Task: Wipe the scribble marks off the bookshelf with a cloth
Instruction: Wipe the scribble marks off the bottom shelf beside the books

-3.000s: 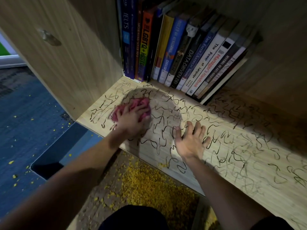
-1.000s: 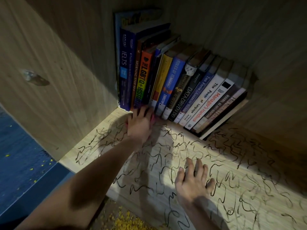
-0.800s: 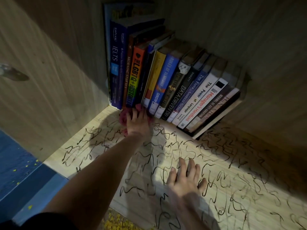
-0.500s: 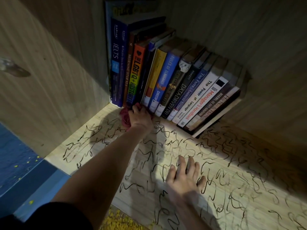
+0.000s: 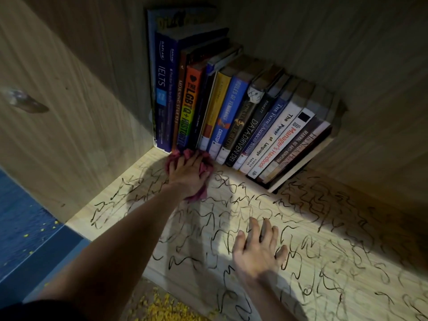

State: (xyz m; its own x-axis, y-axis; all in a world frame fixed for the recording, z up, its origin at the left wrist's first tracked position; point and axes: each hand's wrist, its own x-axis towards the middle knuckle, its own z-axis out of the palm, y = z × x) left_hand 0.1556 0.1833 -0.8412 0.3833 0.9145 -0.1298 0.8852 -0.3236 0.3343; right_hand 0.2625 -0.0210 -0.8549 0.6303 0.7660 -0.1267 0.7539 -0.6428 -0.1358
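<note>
My left hand (image 5: 187, 173) is stretched out to the far left corner of the shelf (image 5: 361, 269). It lies on top of the pink cloth (image 5: 205, 166), with the fingers bent over the bunched fabric and gripping it as they press it down on the wood. The cloth shows on both sides of the hand and under the wrist. Its far edge touches the feet of the books (image 5: 243, 117), just below the orange spine.

My right hand (image 5: 257, 249) is nearer to me and further right. It rests palm down on the shelf with the fingers straight and a little spread, and it holds nothing.

Black scribbles (image 5: 222, 237) cover the shelf board from the left side wall (image 5: 69, 112) across to the right edge of the view. They run around both hands and up to the books. The strip of board nearest the side wall and the first book looks bare.

The books stand in a row at the back. The left ones are upright and the right ones lean over to the right.

A small peg (image 5: 25, 104) sticks out of the side wall. Below the shelf on the left is blue floor (image 5: 23, 228), and yellow crumbs (image 5: 166, 306) lie in front of the shelf.
</note>
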